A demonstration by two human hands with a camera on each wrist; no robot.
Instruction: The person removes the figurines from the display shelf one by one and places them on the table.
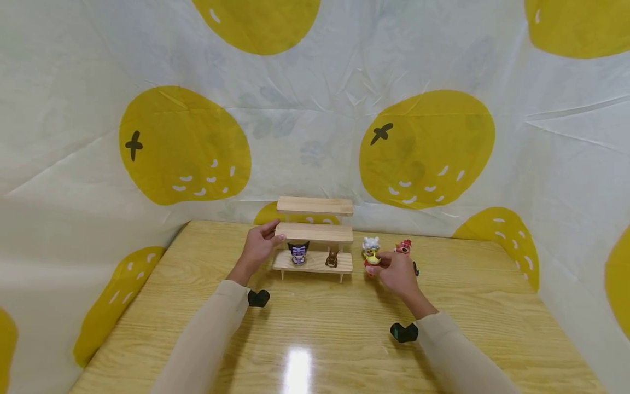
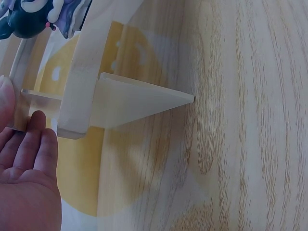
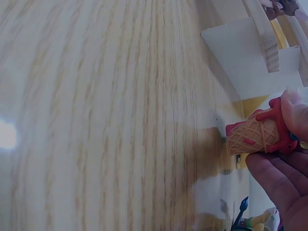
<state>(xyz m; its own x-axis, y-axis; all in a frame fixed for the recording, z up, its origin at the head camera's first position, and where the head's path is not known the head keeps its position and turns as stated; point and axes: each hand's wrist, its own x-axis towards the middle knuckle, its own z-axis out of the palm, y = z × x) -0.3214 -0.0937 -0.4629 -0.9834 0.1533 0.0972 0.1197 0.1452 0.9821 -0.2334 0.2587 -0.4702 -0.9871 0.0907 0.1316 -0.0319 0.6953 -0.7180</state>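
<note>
My left hand (image 1: pixel 258 244) grips the left end of the middle board of a three-tier wooden display shelf (image 1: pixel 315 232), thumb on one side and fingers on the other. On the lowest board sit a black-and-purple figurine (image 1: pixel 298 254) and a small brown figurine (image 1: pixel 332 258). To the right of the shelf, my right hand (image 1: pixel 397 272) pinches an ice-cream-cone figurine (image 3: pixel 255 134) between thumb and fingers. Its waffle cone with red drips shows in the right wrist view, held above the table; its top (image 1: pixel 374 259) looks yellow in the head view.
A white-topped figurine (image 1: pixel 371 244) and a red-and-pink figurine (image 1: pixel 404 247) stand on the wooden table (image 1: pixel 320 323) just beyond my right hand. A pale cloth (image 1: pixel 305 148) printed with big yellow fruit hangs behind the table and at its sides.
</note>
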